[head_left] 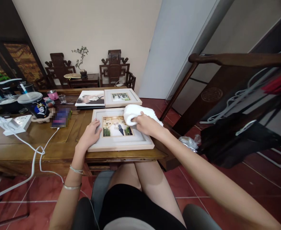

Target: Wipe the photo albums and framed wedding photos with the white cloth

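The left hand (pixel 92 132) is open and laid flat, its fingers extended and close together, resting on the left edge of a framed picture (pixel 116 141); it grips nothing. The right hand (pixel 147 124) is closed on a folded white cloth (pixel 137 111), fingers curled into it. The cloth bears on the frame's upper right portion, overlaps the right edge of the inset print (pixel 114 127) and extends past the frame's right side.

The framed picture lies flat, face up, on the wooden desk (pixel 75 143) directly in front of the seated person. Its border is pale wood, with a whitish mat around the print.

Just behind it, on the desk, lies a second frame (pixel 109 99) of similar make. To that frame's left, close beside it, is a photo panel (pixel 90 98) on top of a dark item not identifiable.

Further left on the desk are a phone (pixel 61 118), partly obscured by pixelation, with a white cable attached; a lidded drink cup (pixel 37 107) with a straw; a white power strip (pixel 17 124); a small clear glass (pixel 62 99); and a pink cup (pixel 52 95).

Beyond the desk, two carved dark chairs (pixel 114 68) flank a side table bearing a potted miniature tree (pixel 81 59).
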Demonstrator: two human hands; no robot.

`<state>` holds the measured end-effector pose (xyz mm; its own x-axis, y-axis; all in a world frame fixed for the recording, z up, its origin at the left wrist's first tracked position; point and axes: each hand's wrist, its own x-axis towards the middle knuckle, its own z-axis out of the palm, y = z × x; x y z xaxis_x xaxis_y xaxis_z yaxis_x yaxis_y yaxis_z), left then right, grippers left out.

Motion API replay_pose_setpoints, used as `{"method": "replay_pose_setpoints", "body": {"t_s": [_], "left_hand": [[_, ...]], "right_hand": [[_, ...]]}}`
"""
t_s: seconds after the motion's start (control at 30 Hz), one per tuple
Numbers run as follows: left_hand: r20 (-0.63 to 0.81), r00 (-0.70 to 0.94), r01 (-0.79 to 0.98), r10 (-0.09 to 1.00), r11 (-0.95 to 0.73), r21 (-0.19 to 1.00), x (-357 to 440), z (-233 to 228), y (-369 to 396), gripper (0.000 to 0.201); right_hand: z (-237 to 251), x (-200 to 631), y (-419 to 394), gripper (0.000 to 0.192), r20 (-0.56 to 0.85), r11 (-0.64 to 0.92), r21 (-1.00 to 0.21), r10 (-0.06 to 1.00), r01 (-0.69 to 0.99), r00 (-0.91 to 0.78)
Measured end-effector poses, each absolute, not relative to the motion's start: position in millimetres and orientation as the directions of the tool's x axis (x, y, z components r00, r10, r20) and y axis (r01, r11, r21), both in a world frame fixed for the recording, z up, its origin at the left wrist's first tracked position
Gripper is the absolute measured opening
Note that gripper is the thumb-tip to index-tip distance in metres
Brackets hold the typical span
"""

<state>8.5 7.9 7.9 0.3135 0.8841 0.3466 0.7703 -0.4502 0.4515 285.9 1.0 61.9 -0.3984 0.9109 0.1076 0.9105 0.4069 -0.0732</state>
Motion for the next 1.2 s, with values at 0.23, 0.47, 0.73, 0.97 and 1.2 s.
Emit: {"method": "replay_pose_setpoints", "body": {"t_s": [0.23, 0.47, 0.73, 0.97, 1.2], "left_hand": [[0.378, 0.334, 0.716, 0.863, -0.493, 0.494, 8.4, 6.2, 2.2, 0.043], [0.388, 0.335, 0.693, 0.858, -0.504, 0.516, 9.8, 8.1, 1.8, 0.038], [0.368, 0.319, 0.698, 0.874, -0.479, 0.533, 9.7, 3.2, 2.3, 0.040], [0.368, 0.302, 0.718, 0.880, -0.463, 0.519, 9.6, 1.4, 3.3, 0.043], [0.332, 0.306, 0.746, 0.892, -0.441, 0.498, 11.8, 3.6, 2.4, 0.049]], "right_hand": [[71.5, 203.5, 53.4, 0.046, 0.219, 0.634, 0.072, 0.743, 0.770, -0.633], [58.1, 172.2, 66.1, 0.039, 0.133, 0.678, 0.041, 0.724, 0.733, -0.677], [64.4, 245.6, 76.3, 0.042, 0.029, 0.473, 0.043, 0.880, 0.880, -0.474], [65.1, 295.0, 67.1, 0.052, -0.043, 0.369, 0.132, 0.929, 0.920, -0.367], [85.4, 293.3, -19.5, 0.051, -0.193, 0.499, 0.115, 0.860, 0.859, -0.473]]}}
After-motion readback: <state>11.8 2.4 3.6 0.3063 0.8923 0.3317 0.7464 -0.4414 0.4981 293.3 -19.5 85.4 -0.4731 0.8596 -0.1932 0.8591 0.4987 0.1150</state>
